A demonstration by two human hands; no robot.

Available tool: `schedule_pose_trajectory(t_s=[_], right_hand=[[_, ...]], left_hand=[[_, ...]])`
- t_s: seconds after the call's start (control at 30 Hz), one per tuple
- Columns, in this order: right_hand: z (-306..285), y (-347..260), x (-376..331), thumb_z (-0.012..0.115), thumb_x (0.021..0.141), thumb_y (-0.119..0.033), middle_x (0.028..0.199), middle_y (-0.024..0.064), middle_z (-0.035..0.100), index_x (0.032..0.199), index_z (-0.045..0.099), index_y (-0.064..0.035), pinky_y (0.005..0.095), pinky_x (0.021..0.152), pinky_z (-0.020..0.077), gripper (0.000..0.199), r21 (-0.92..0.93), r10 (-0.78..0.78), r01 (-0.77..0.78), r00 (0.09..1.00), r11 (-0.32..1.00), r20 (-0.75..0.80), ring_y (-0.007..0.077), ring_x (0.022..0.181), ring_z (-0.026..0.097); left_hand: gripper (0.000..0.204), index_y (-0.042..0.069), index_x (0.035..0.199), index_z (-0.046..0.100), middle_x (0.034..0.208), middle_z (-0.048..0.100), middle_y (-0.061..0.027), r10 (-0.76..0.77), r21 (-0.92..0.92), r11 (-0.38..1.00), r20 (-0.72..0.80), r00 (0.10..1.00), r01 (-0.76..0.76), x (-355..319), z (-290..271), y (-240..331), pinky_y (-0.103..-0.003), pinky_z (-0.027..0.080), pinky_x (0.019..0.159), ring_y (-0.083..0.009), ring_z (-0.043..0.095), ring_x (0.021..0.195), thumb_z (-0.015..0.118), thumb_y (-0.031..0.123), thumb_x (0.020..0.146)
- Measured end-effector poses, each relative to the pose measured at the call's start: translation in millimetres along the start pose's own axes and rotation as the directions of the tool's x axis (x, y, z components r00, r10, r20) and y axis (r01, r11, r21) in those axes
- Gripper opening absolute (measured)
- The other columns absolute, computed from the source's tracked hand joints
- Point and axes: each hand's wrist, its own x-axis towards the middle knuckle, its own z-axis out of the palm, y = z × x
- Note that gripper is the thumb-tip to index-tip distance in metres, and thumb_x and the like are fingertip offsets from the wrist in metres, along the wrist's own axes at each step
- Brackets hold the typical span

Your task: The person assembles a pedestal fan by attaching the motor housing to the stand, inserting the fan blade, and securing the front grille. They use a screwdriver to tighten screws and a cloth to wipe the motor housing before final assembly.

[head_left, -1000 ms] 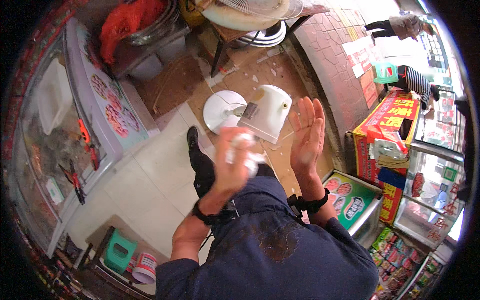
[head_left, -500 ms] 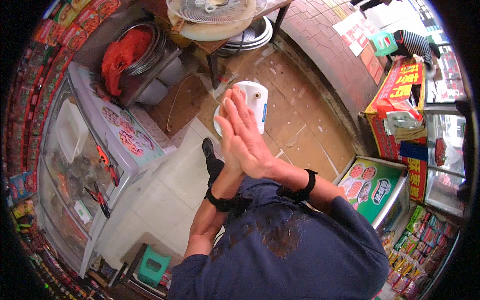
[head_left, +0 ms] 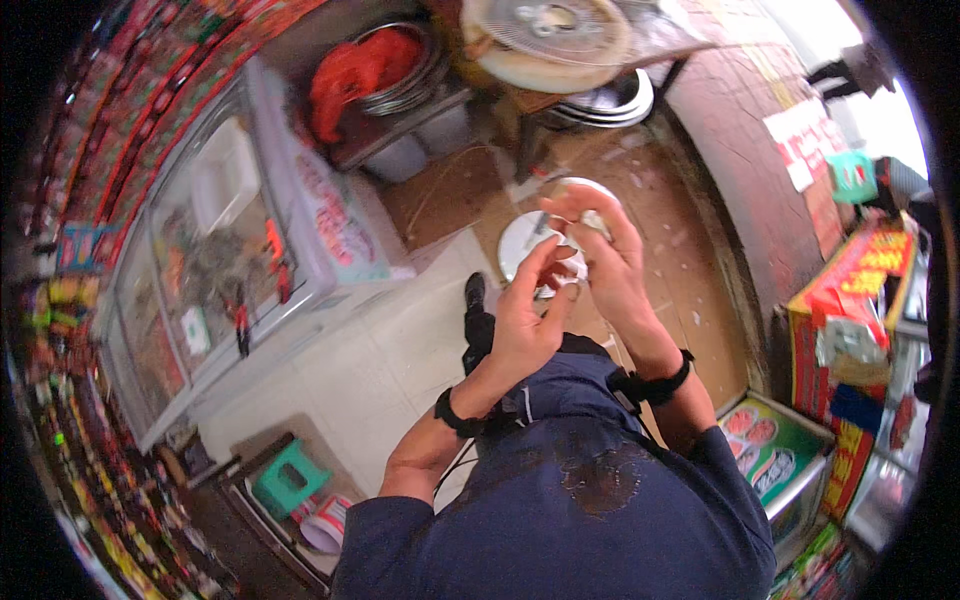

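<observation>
- Base [head_left: 518,238]: smooth white, with a disc-shaped foot on brown tiles; the hands mask much of its upper part.
- Tissue [head_left: 575,265]: thin, white and crumpled, in view in front of the base, between the two hands. Fingers hide its full outline.
- Left hand [head_left: 530,322]: on the near side of the base. Grip bent, thumb and fingers pinching the tissue.
- Right hand [head_left: 612,262]: over the right part of the base. Grip curled toward the tissue; whether it pinches cannot be told.
- Freezer [head_left: 368,285]: left of the base, pale lilac walls, glass top. Contents blurred.
- Pliers [head_left: 241,325]: red-handled, on the freezer, left of the base.
- Bench [head_left: 532,101]: brown, beyond the base, bearing a round, ribbed grille [head_left: 550,25]; far side cut off by the frame.
- Bag [head_left: 365,75]: wrinkled red plastic, beyond and left of the base.
- Stool [head_left: 290,480]: moulded teal plastic, nearer than the base and to its left.
- Box [head_left: 868,258]: red and yellow, right of the base; print smeared by blur.
</observation>
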Motion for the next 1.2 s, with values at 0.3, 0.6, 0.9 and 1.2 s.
schedule_pose_trajectory(t_s=[0.3, 0.6, 0.9, 1.2], right_hand=[[29.3, 38.7, -42.1, 0.038, 0.114, -0.042, 0.166, 0.0113, 0.034, 0.167, 0.017, -0.0060, 0.0390, 0.125, 0.0248, 0.067, 0.028, 0.435, -0.483, 0.811, 0.875, 0.391, 0.0231, 0.152, 0.033], [33.2, 67.7, -66.7, 0.061, 0.107, -0.022, 0.155, 0.0131, 0.048, 0.160, 0.032, -0.0013, 0.0386, 0.116, 0.0409, 0.064, -0.211, 0.563, -0.527, 0.707, 0.823, 0.428, 0.0235, 0.141, 0.048], [11.7, 116.6, -96.0, 0.067, 0.103, -0.024, 0.150, 0.0162, 0.054, 0.156, 0.039, 0.0015, 0.0402, 0.114, 0.0435, 0.065, -0.403, 0.683, -0.581, 0.709, 0.707, 0.176, 0.0272, 0.137, 0.054], [10.6, 144.6, -114.2, 0.066, 0.103, -0.024, 0.147, 0.0205, 0.055, 0.155, 0.041, 0.0010, 0.0392, 0.109, 0.0482, 0.062, -0.460, 0.670, -0.582, 0.741, 0.671, 0.039, 0.0281, 0.132, 0.057]], left_hand=[[0.057, 0.003, 0.136, 0.061, 0.126, 0.065, -0.0159, 0.130, 0.552, 0.833, -0.112, 0.985, -0.047, -36.0, -56.4, -19.5, -0.030, 0.057, 0.083, -0.0209, 0.068, 0.106, 0.084, 0.004, 0.084], [0.024, 0.003, 0.118, 0.068, 0.090, 0.061, -0.0074, 0.078, 0.646, 0.729, -0.405, 0.911, 0.225, -53.9, -260.3, -79.1, -0.035, 0.050, 0.071, -0.0174, 0.060, 0.079, 0.068, 0.008, 0.094], [0.038, 0.005, 0.124, 0.070, 0.107, 0.068, -0.0166, 0.130, 0.853, 0.209, -0.510, 0.851, 0.479, -55.5, -480.9, -94.1, -0.042, 0.055, 0.083, -0.0320, 0.069, 0.093, 0.075, 0.021, 0.091], [0.037, 0.007, 0.121, 0.073, 0.092, 0.075, -0.0124, 0.093, 0.765, 0.239, -0.631, 0.770, 0.598, -77.6, -530.5, -75.4, -0.041, 0.056, 0.078, -0.0276, 0.072, 0.084, 0.076, 0.030, 0.092]])
